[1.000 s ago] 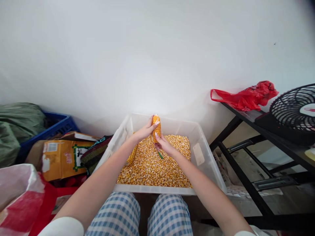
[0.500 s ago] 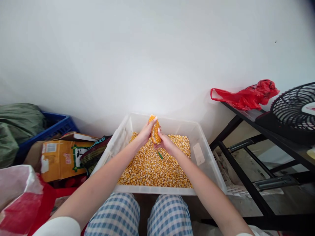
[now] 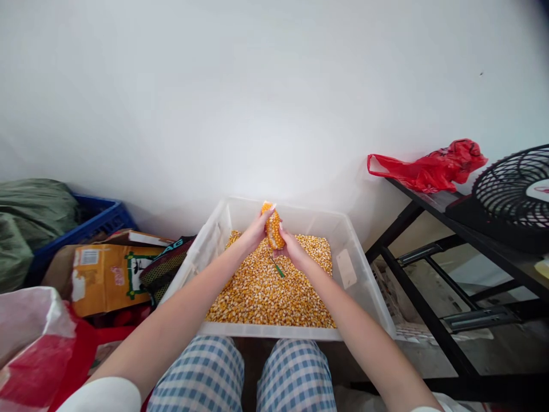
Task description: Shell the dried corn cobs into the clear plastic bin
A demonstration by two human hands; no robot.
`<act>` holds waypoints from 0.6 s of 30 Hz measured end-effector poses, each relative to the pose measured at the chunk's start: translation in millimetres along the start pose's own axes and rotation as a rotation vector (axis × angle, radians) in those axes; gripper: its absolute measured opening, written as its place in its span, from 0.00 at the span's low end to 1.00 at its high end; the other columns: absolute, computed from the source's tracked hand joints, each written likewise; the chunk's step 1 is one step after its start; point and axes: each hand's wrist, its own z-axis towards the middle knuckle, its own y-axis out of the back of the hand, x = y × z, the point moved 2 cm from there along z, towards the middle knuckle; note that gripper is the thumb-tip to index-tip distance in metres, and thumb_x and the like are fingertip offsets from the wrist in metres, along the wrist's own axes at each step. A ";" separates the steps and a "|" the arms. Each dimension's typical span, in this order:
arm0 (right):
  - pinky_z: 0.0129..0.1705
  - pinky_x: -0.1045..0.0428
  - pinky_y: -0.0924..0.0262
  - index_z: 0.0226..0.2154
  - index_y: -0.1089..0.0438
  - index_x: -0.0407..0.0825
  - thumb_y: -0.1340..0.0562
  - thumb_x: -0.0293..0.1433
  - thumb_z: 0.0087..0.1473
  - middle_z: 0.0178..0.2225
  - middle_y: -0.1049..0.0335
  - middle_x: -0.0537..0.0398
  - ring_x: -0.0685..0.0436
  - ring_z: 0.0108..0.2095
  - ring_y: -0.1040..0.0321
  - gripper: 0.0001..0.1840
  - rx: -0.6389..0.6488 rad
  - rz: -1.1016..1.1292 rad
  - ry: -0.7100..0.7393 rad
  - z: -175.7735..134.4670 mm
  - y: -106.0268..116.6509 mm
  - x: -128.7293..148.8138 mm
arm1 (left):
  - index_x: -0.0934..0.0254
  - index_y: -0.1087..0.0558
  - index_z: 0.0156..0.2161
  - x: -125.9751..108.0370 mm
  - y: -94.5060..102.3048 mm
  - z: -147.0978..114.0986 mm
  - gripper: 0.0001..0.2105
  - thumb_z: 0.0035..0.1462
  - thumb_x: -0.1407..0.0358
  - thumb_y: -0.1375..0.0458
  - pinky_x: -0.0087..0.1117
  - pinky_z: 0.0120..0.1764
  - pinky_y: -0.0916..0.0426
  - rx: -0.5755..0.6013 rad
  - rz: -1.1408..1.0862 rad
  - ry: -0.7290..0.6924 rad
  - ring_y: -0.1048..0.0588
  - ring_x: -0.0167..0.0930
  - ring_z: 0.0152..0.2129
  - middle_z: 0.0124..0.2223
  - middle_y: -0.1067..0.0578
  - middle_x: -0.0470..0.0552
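An ear of corn point(image 3: 273, 228) is held between my two hands, tilted with its pale end up. Part of its side shows whitish strips between the yellow kernels. My left hand point(image 3: 257, 224) is closed around the upper part of the ear. Lower down on the other side, my right hand point(image 3: 291, 248) grips it, thumb against the kernels. Below both hands lies a layer of loose corn kernels point(image 3: 270, 297) in a translucent plastic bin point(image 3: 362, 274). A green-handled tool point(image 3: 279, 270) with a thin dark shaft stands under my right hand; its tip is hard to make out.
At right is a black metal table point(image 3: 429, 203) bearing a red plastic bag point(image 3: 446, 169) and a black fan point(image 3: 514, 194). To the left are a cardboard box point(image 3: 107, 277), a blue crate point(image 3: 109, 220) and a red-and-white bag point(image 3: 38, 355). A white wall rises behind the bin.
The ear has turned a little in my hands and shifted slightly right, showing more of a whitish strip. Both hands still grip it, and the tool's thin shaft is now visible.
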 end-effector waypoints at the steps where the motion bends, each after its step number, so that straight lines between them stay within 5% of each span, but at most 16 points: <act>1: 0.19 0.55 0.42 0.36 0.39 0.50 0.52 0.52 0.49 0.26 0.38 0.57 0.52 0.20 0.41 0.24 -0.027 -0.029 0.015 0.0 -0.9 -1.3 | 0.64 0.37 0.43 2.7 0.8 0.0 0.22 0.46 0.52 0.45 0.31 0.34 0.34 -0.065 0.042 -0.038 0.29 0.29 0.28 0.34 0.29 0.50; 5: 0.17 0.56 0.44 0.37 0.40 0.51 0.52 0.53 0.49 0.26 0.41 0.58 0.53 0.19 0.43 0.25 -0.100 -0.058 0.038 -1.1 -6.0 -4.7 | 0.62 0.40 0.46 9.3 1.6 -3.2 0.23 0.46 0.53 0.44 0.30 0.37 0.35 -0.188 0.189 -0.164 0.30 0.29 0.33 0.36 0.30 0.49; 13: 0.17 0.55 0.45 0.40 0.45 0.52 0.53 0.53 0.49 0.26 0.39 0.58 0.53 0.18 0.42 0.25 -0.114 -0.016 0.033 2.6 0.4 2.0 | 0.57 0.39 0.49 -1.8 -5.6 -1.4 0.22 0.49 0.56 0.46 0.30 0.38 0.35 0.038 0.053 -0.129 0.30 0.30 0.36 0.40 0.31 0.49; 18: 0.16 0.55 0.45 0.39 0.45 0.51 0.52 0.53 0.48 0.26 0.41 0.58 0.53 0.18 0.42 0.26 -0.200 -0.182 0.078 1.4 -3.3 -2.3 | 0.60 0.41 0.49 4.2 -5.4 -5.7 0.25 0.49 0.49 0.48 0.30 0.31 0.34 -0.090 0.155 -0.130 0.29 0.28 0.27 0.35 0.31 0.49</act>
